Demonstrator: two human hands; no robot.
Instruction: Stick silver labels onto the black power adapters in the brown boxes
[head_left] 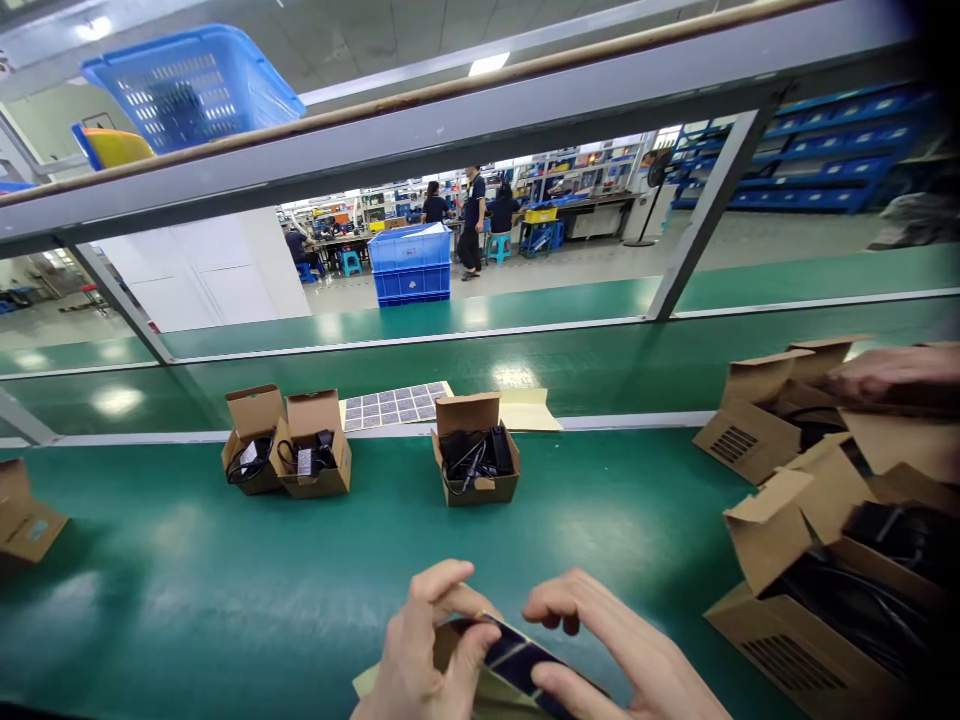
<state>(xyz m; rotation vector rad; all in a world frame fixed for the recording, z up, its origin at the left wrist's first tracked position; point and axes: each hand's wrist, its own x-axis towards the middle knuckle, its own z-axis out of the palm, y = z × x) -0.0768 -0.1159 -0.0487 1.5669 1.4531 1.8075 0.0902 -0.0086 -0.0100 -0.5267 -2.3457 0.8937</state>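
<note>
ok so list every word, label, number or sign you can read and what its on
Nothing reads clearly.
Held dark stickers: no readable print
Sheet of stickers: print too small
White label in an open box: too small
Left-edge box: marks blurred
Near right-hand box: dark print, blurred
Blue crates: mark too small

Bright, cool-white indoor light fills the room, coming from overhead, where a ceiling light (489, 64) glows washed-out white. Glare pools in pale patches on the glossy green bench (300, 590), with soft shadow beside the boxes (795, 640) at right. The left hand (431, 640) and right hand (607, 640) look fairly crisp; another person's hand (892, 370) is blurred. Wide-angle distortion stretches the sides, and black vignetting swallows the right edge.
</note>
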